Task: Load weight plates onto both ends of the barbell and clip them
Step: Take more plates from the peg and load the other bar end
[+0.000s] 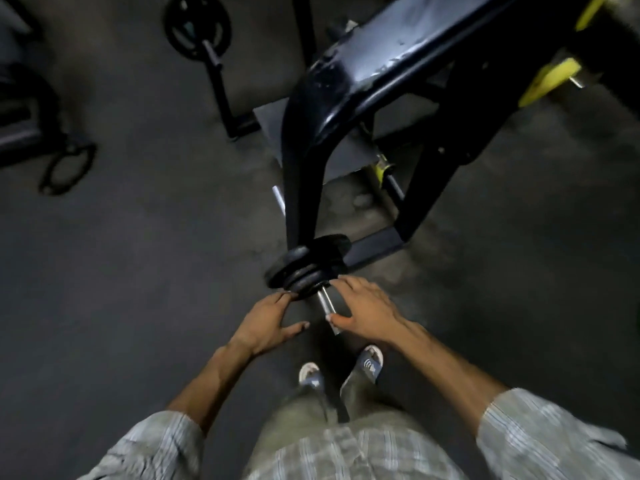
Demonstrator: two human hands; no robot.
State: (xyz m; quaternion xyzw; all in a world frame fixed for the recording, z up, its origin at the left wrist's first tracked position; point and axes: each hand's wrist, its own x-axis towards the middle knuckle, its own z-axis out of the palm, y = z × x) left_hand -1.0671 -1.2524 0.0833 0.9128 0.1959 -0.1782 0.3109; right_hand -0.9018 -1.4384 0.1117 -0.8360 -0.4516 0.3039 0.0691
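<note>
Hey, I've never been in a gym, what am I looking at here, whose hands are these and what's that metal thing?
This one picture comes from a camera on a person's head, looking down at their own arms and sandalled feet. A silver bar end sticks out toward them, with dark round weight plates already slid on. The left hand touches the plates' edge; the right hand rests open by the bar tip. Neither hand holds anything, and I see no clip. The big black frame is gym equipment standing on the floor.

Two hands (273, 318), three plates (298, 271), one bar (327, 306).
</note>
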